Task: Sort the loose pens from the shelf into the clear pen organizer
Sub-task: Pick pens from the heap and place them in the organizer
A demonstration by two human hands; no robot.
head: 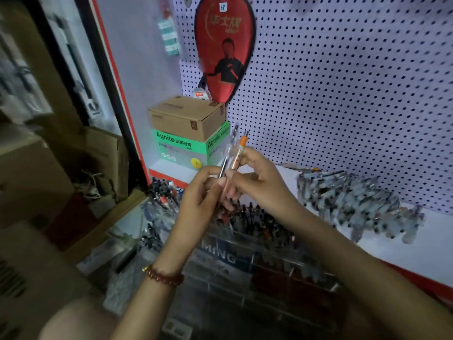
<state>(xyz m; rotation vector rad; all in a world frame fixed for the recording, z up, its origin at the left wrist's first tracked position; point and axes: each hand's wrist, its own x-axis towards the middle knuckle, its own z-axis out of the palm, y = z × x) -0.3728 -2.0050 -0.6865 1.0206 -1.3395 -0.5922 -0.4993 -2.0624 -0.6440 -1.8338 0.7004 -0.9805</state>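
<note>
The left hand [198, 195] and right hand [259, 182] together pinched two pens [235, 153] over the near organizer [245, 256]. A slack pinch could have dropped one into the wrong slot.

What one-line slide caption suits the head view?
Left hand and right hand hold two clear plastic pens above the clear pen organizer.

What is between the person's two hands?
Two clear pens, one with an orange band, stand nearly upright between the left hand and the right hand, both gripping them; the head view shows it.
</note>
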